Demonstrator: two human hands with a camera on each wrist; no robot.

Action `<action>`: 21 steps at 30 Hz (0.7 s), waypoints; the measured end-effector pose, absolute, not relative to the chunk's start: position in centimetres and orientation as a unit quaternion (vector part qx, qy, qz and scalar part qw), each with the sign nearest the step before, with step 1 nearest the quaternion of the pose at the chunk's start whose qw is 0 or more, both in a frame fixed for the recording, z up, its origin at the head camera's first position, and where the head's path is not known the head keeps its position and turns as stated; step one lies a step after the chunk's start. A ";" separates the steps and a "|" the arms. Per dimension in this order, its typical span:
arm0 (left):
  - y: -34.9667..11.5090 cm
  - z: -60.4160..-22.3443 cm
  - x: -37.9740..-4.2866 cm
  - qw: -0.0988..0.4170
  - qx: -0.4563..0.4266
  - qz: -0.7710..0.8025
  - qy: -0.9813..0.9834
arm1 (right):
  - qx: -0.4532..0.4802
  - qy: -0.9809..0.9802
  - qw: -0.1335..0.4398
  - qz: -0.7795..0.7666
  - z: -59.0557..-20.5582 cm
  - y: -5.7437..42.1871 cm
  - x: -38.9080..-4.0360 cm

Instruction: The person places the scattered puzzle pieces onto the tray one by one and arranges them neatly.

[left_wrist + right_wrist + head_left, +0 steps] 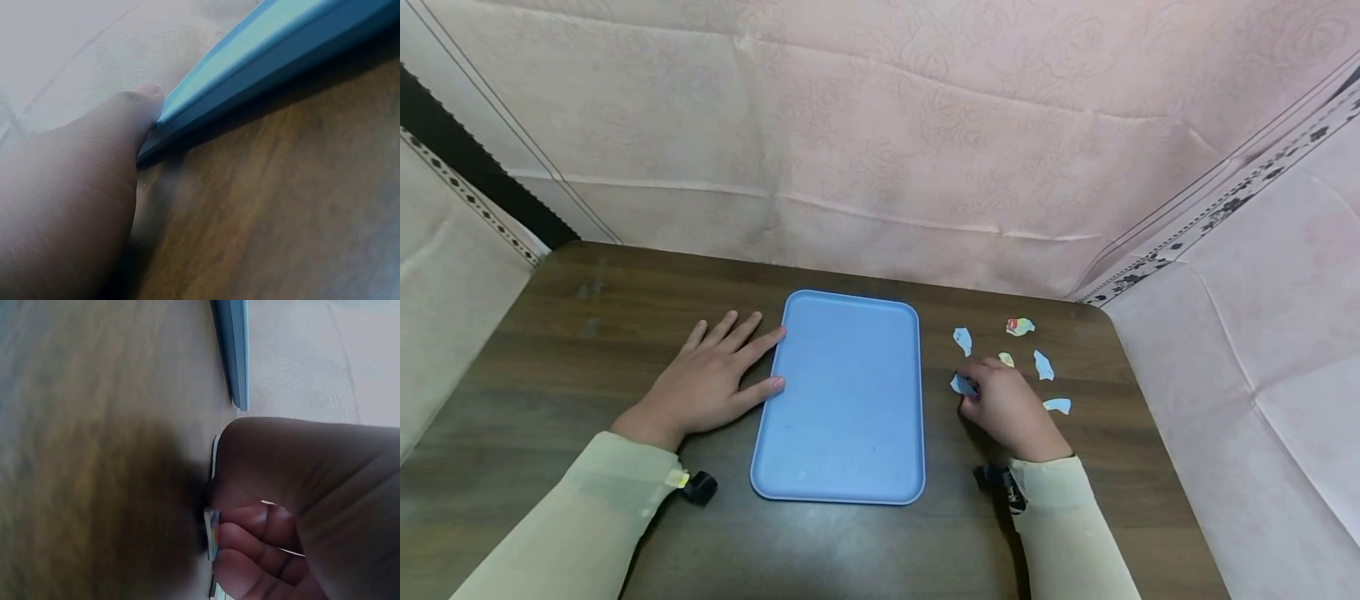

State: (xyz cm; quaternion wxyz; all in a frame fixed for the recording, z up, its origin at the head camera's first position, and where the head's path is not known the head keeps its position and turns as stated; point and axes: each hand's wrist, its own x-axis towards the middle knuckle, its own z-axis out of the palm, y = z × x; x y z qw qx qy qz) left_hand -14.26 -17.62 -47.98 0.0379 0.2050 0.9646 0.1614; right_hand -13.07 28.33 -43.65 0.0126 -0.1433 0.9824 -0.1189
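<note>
A light blue rectangular tray (850, 400) lies flat on the wooden table. Spread out with straight fingers, my left hand (703, 383) rests by its left side, thumb and index fingertips at the rim. The left wrist view shows the thumb (125, 115) against the tray's edge (231, 87). To the right of the tray, my right hand (1011, 408) pinches a small, irregular light blue piece (962, 386) low over the table. The right wrist view shows its curled fingers (240, 572) beside a thin piece (212, 531) with a coloured face.
Around my right hand lie other flat pieces: a blue one (962, 340), a red, yellow and green one (1019, 327), a partly covered yellowish one (1006, 359), and two more blue ones (1042, 365). Pale patterned cloth (925, 150) hangs behind the dark wooden table (587, 350).
</note>
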 end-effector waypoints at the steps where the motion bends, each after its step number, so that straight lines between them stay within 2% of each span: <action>1: -17.7 -48.0 -14.3 0.037 0.205 0.162 0.965 | -0.144 0.982 0.012 -0.120 -43.6 28.3 -13.1; 21: -17.7 -48.1 -14.2 0.036 0.203 0.166 0.964 | -0.137 0.981 -0.010 -0.140 -41.7 27.3 -13.0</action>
